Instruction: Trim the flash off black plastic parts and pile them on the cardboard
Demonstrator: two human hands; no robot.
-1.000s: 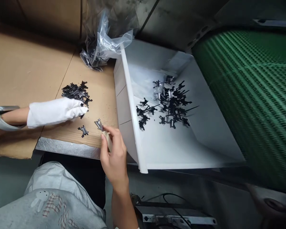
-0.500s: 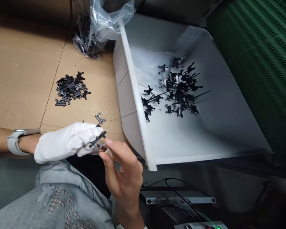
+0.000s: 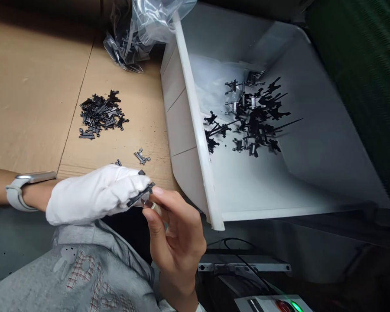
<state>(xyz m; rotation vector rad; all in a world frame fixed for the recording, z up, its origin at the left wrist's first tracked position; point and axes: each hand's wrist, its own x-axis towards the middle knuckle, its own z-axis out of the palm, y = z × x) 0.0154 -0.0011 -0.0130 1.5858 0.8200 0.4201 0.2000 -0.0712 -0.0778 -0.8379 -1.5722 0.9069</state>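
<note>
My left hand (image 3: 94, 193), in a white glove, is closed on a small black plastic part (image 3: 140, 195). My bare right hand (image 3: 178, 229) pinches a small knife (image 3: 154, 208) between thumb and fingers. Its pale handle and a bit of shiny blade show; the rest is hidden in the hand. The blade is at the underside of the black part, and the right fingertip touches or nearly touches the part's end. Just beyond the glove, a single loose black part (image 3: 142, 156) lies on the cardboard-coloured tabletop (image 3: 35, 108). Another one (image 3: 118, 163) peeks out behind the glove.
A pile of black parts (image 3: 100, 112) lies further back on the table. A clear plastic bag (image 3: 130, 47) with black parts stands behind it. To the right, a large white bin (image 3: 195, 130) holds black parts on sprues (image 3: 256, 117). A control box with a lit green button (image 3: 297, 307) is below.
The view has shifted slightly, so table and bin sit differently in frame. The knife has moved in closer to the held part, and the right fingertip now meets its end.
</note>
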